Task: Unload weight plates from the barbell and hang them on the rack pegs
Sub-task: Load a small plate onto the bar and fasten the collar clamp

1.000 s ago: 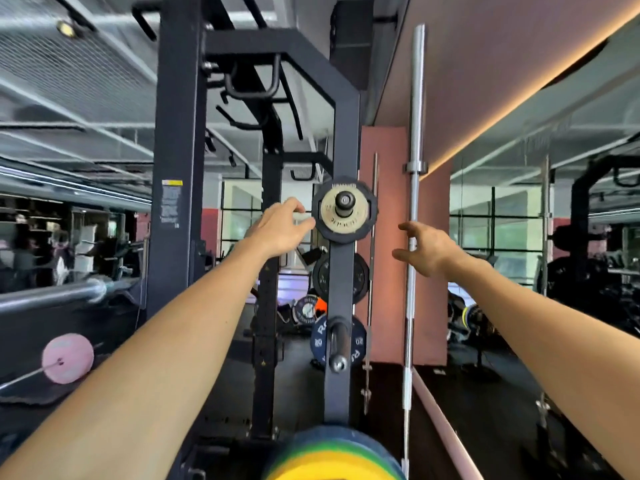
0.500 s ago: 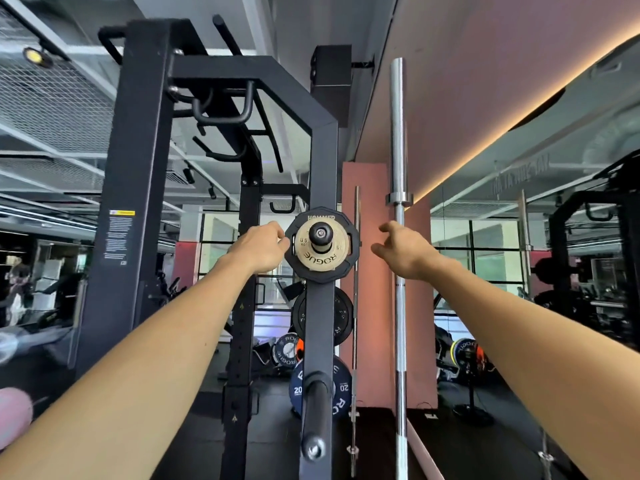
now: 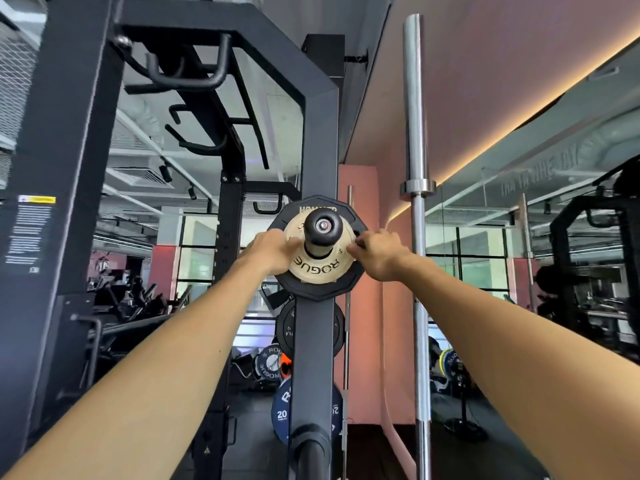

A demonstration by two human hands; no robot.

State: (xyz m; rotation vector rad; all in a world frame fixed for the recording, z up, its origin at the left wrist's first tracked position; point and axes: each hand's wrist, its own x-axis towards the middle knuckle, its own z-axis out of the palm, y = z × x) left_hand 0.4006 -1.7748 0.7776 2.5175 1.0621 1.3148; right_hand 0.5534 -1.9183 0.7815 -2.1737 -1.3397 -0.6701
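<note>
A small tan weight plate [image 3: 317, 269] marked ROGUE hangs on the top rack peg [image 3: 323, 225] of the black rack upright [image 3: 314, 344]. A larger black plate [image 3: 318, 289] sits behind it on the same peg. My left hand [image 3: 273, 247] grips the tan plate's left edge with curled fingers. On the plate's right edge, my right hand [image 3: 377, 255] holds it the same way. Both arms are stretched out in front of me. The loaded barbell is out of view.
Lower on the upright hang a black plate [image 3: 286, 328] and a blue 20 plate [image 3: 282, 410], with a bare lower peg [image 3: 311, 443] pointing at me. A chrome barbell [image 3: 415, 237] stands upright to the right. A mirror wall runs along the right.
Both hands have closed in from either side onto the tan plate's edges. My view has moved closer to the top peg.
</note>
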